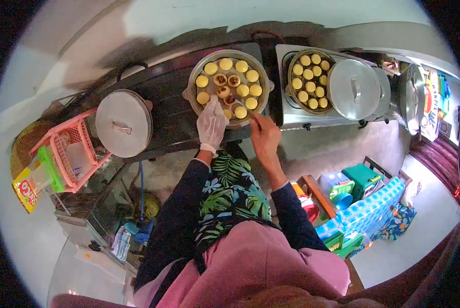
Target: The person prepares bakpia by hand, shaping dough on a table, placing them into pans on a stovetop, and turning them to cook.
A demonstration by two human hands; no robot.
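Observation:
A round metal pan (pixel 193 92) in front of me holds several pale yellow round cakes (pixel 226 64) along its rim. Nearer its middle sit several cakes with browned tops (pixel 233 80). My left hand (pixel 212 128), in a clear plastic glove, reaches over the pan's near edge with fingers stretched out beside a browned cake (pixel 230 99); no cake shows in its grasp. My bare right hand (pixel 266 137) is closed round the handle of a slim tool (pixel 237 107), whose pale flat end lies among the cakes. Its exact kind is hard to make out.
Right of the pan, a second pan (pixel 290 77) of yellow cakes stands on a silver stove (pixel 291 119), beside a metal lid (pixel 354 88). On the left are another lid (pixel 123 123) and a pink plastic basket (pixel 71 154). A blue-checked cloth (pixel 366 208) hangs behind me at right.

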